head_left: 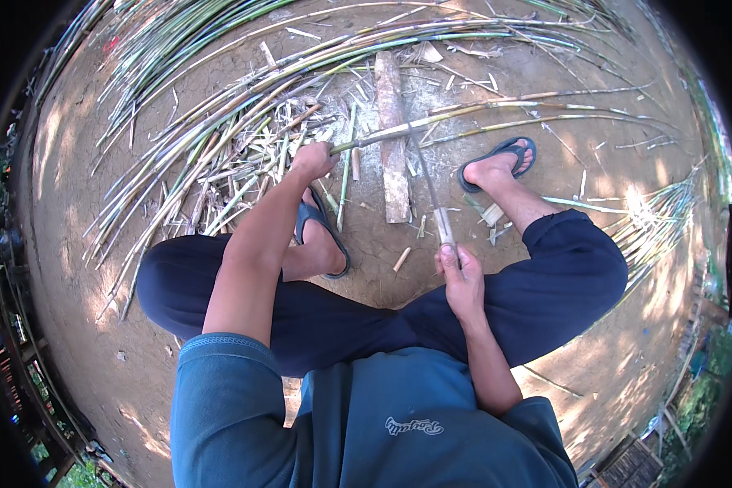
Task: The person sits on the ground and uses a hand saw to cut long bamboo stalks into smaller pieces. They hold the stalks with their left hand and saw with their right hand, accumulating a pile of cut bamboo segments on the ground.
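Head view: left hand (315, 160) clamped on cane (394, 132) — runs rightward (over plank (395, 183)) — right hand (462, 281) gripping thin-bladed tool (443, 224).

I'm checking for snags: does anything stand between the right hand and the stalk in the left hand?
Only the long blade held in the right hand spans that gap; nothing else visible is in the way. Its far end reaches the stalk beside the plank; whether they touch is unclear.

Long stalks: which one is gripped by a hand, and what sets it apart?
The stalk crossing the wooden board, gripped by the left hand, with the long blade against or just over it; no hand grips the other stalks.
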